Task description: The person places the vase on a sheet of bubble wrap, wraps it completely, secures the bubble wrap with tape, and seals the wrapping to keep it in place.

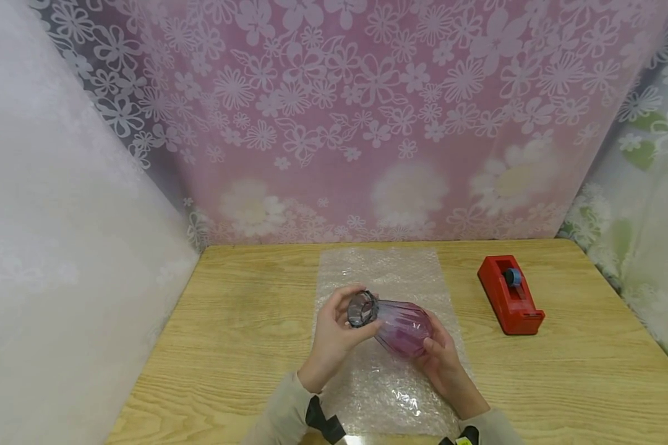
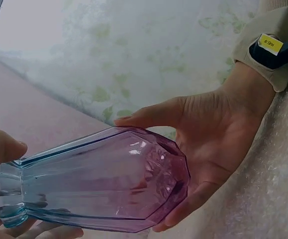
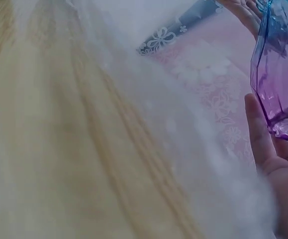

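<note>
Fingers of our left hand curl round the blue-grey neck of the glass vase, and we have it at both ends: our right hand cups the purple base, thumb one side, fingers the other, spread as wide as the glass. We're holding it tipped well over, mouth toward the left edge of the desk, up above the bubble wrap. That sheet runs from the far edge toward the near one. Near the far right corner, we spot a red tape dispenser.
</note>
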The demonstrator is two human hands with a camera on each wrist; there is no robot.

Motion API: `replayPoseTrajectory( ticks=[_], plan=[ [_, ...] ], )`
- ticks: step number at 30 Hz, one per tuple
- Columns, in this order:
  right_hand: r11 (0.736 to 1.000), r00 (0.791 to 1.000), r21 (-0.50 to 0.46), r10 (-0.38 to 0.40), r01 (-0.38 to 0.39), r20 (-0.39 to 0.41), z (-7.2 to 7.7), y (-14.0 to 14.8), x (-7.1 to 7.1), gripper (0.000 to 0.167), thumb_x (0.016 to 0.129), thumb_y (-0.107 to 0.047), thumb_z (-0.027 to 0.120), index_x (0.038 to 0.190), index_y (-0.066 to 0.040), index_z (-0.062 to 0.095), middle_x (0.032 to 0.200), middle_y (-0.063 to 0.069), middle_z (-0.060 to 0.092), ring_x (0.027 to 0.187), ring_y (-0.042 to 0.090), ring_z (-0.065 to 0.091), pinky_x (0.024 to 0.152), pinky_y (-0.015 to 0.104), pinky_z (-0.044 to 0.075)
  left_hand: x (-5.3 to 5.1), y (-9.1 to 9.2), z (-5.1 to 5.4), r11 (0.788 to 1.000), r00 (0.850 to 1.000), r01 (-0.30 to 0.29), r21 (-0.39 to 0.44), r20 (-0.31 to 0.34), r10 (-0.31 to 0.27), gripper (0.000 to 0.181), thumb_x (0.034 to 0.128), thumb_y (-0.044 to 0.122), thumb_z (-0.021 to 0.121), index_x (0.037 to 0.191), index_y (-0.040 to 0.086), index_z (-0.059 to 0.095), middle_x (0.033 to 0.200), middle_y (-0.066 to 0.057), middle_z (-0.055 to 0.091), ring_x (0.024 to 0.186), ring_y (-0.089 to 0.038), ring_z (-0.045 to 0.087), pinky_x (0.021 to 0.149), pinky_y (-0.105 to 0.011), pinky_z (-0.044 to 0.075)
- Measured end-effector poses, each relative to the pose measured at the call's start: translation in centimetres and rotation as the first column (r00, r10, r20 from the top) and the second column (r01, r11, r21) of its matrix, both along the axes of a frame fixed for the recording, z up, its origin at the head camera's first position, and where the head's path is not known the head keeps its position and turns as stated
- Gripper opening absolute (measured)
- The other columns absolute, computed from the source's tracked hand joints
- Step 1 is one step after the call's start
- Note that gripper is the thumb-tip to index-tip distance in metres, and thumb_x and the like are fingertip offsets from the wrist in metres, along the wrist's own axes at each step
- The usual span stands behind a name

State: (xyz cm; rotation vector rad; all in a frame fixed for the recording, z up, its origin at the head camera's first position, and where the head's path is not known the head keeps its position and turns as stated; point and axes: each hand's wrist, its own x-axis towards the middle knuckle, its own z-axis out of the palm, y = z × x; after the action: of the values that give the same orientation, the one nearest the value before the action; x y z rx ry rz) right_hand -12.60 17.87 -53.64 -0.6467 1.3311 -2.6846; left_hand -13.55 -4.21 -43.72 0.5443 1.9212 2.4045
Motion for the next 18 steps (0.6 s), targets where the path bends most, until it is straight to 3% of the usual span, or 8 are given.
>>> replayPoseTrajectory(
  ticks=[8,13,18],
  plan=[
    [0.981,0.983,0.067,-0.182,0.182,-0.013,0.1,0.0,0.1,0.04,0.098,-0.018,0.054,0.137,-0.017,0.05,0.131,0.0,0.057,0.117,0.013,0.058,0.094,0.03,0.051,0.5,-0.3,-1.4,0.999,0.999,-0.021,-0.049,0.035,0.022,0.058,0.0758,-0.008,0.078,0.128,0.001,0.054,0.126,-0.021,0.063,0.106,-0.022,0.065,0.09,-0.036,0.053],
    [0.964,0.973,0.132,-0.23,0.23,-0.018,0.3,0.1,0.3,0.04,0.098,-0.018,0.05,0.137,-0.019,0.049,0.132,-0.003,0.053,0.118,0.011,0.052,0.098,0.027,0.047,0.9,-0.6,-2.5,0.997,0.999,-0.012,-0.071,0.044,0.015,0.058,0.0776,-0.006,0.077,0.129,0.0,0.053,0.129,-0.019,0.062,0.109,-0.023,0.064,0.094,-0.036,0.051],
    [0.951,0.965,0.161,-0.257,0.263,-0.055,0.2,0.1,0.3,0.042,0.096,-0.015,0.051,0.138,-0.017,0.049,0.13,-0.002,0.055,0.118,0.012,0.053,0.098,0.028,0.047,1.1,-0.8,-3.8,1.0,1.0,0.017,-0.002,0.007,-0.017,0.059,0.0767,-0.009,0.077,0.129,-0.009,0.048,0.13,-0.028,0.059,0.109,-0.028,0.065,0.09,-0.041,0.053]
  ],
)
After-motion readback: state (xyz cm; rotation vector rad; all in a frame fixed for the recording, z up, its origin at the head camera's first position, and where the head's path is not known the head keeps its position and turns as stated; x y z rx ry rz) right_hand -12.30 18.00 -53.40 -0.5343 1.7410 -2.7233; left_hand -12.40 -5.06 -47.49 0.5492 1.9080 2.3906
